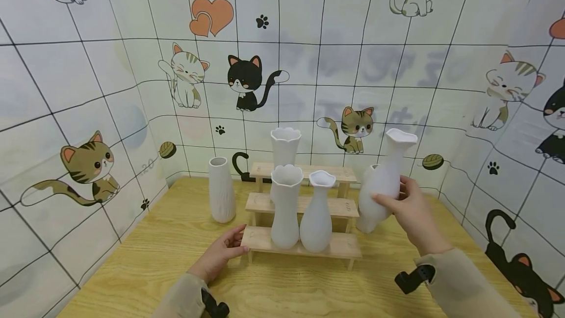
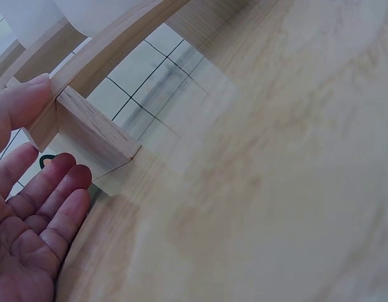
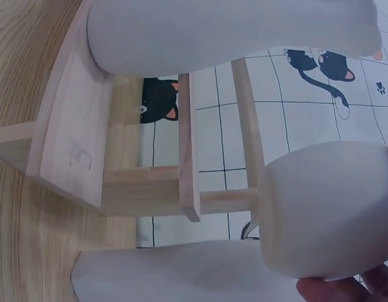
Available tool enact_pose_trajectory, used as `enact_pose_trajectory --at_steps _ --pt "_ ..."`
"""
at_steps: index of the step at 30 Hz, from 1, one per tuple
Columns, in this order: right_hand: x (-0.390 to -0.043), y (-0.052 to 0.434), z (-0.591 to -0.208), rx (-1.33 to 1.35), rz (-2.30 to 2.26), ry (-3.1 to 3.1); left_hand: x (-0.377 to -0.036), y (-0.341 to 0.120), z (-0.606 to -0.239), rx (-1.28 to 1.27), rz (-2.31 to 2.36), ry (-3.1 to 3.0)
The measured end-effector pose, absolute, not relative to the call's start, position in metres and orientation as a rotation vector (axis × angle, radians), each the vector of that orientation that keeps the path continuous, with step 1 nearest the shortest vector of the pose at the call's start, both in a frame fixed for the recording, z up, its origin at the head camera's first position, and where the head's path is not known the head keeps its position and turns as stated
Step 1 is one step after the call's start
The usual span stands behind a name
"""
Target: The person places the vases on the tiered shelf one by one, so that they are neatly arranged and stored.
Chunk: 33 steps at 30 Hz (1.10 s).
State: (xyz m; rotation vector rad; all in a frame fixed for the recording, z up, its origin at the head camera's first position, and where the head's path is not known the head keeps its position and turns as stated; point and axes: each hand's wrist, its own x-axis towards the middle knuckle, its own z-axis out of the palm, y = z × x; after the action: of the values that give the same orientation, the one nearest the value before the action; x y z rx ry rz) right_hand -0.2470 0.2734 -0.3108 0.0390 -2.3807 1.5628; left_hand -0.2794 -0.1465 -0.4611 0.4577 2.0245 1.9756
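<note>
A: What does the head view record?

B: The right hand [image 1: 410,212] grips a flared-rim vase [image 1: 392,175] round its body, off the table [image 1: 282,288]. The left hand [image 1: 220,254] pinches the near end of a wooden stand [image 1: 346,245], at its lowest step. Between the hands, a scalloped vase [image 1: 286,210] and a narrow-necked vase [image 1: 316,222] stand side by side on that step.

A: Any hazard there?

B: A spare vase [image 1: 367,212] stands just beyond the right hand, partly hidden by the held one. A careless sideways swing could topple it.

A: The left wrist view?

B: Thumb above, fingers beneath, at the step's end. A tug there would probably rock both vases, since their bases look narrow.

A: The right wrist view?

B: The held vase's base overlaps an upper step's end, left of the right hand; contact cannot be determined. Catching that edge could jolt the stand. Smooth walls, judged slippery, could also let the vase slide from the fingertips [image 3: 322,290].
</note>
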Motion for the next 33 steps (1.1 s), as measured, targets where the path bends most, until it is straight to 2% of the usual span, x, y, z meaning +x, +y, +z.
enact_pose_trajectory --at_steps 14,24,33 --pt "-0.278 0.253 -0.321 0.108 1.614 -2.401 -0.279 -0.146 -0.462 0.464 1.977 2.033" --pt "-0.285 0.24 -0.321 0.11 1.622 -2.432 -0.28 -0.146 -0.462 0.468 1.976 2.03" --pt "-0.291 0.235 -0.326 0.114 1.638 -2.429 -0.291 -0.15 -0.481 0.473 1.98 2.046"
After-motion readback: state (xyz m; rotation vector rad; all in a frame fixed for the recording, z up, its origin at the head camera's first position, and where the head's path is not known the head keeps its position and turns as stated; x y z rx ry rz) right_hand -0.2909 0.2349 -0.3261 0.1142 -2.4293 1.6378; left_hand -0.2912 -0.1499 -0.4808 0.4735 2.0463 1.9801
